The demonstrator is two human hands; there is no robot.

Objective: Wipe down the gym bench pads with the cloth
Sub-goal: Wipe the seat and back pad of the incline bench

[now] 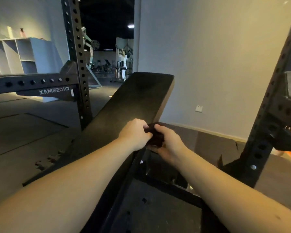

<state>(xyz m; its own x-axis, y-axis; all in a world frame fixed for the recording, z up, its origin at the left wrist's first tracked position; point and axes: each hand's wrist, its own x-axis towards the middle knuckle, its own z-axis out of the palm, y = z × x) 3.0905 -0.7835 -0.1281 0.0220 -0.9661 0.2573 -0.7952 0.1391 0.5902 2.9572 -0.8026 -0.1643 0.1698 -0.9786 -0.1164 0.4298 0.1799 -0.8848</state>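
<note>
A long black bench pad (138, 96) slopes up and away from me through the middle of the view. A small dark cloth (155, 136) is bunched over the pad's near right edge. My left hand (134, 133) pinches the cloth from the left with curled fingers. My right hand (168, 142) grips it from the right and below. Most of the cloth is hidden between my two hands. The bench's black metal frame (158, 180) shows below my forearms.
A black perforated rack upright (77, 64) and crossbar (32, 83) stand to the left. Another rack post (272, 115) rises at the right. A pale wall (217, 64) is close behind the bench. White shelves (20, 54) stand far left, and gym machines show through the doorway.
</note>
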